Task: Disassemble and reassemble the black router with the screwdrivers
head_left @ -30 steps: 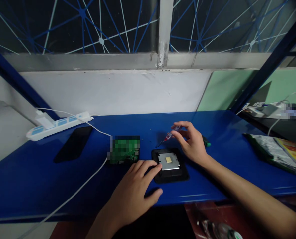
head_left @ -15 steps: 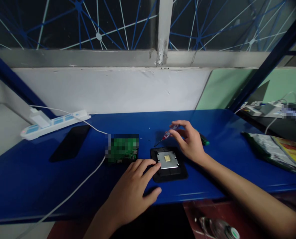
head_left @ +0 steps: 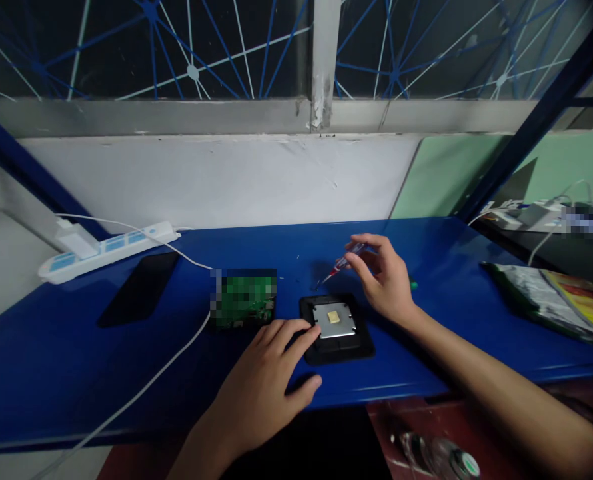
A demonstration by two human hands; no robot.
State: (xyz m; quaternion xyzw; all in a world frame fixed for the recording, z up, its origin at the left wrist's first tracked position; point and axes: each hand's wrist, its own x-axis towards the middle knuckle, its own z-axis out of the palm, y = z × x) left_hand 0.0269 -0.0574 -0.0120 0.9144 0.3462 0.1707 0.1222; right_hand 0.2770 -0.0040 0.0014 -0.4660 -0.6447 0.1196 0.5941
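Between the fingers of my right hand [head_left: 384,277] is a small screwdriver [head_left: 340,265] with a clear and red handle, its thin tip slanting down to the left. Below that tip lies a black square housing [head_left: 339,353], bearing a silver metal plate [head_left: 346,328] with a small yellowish pad [head_left: 333,317] in its middle. My left hand [head_left: 266,380] rests open, its fingertips at the plate's left edge and its thumb stretched out. A green circuit board [head_left: 241,297], partly blurred out, sits left of the housing, just beyond my left fingers.
A dark phone [head_left: 139,290] lies left, in front of a white power strip [head_left: 116,248]. A white cable [head_left: 171,363] runs across the blue table [head_left: 51,373]. On the right is a shiny food packet [head_left: 551,293]. Below the front edge is a plastic bottle [head_left: 441,457].
My right hand has lifted slightly up and right with the screwdriver, taking the tip away from the housing's upper edge. My left hand stays in place.
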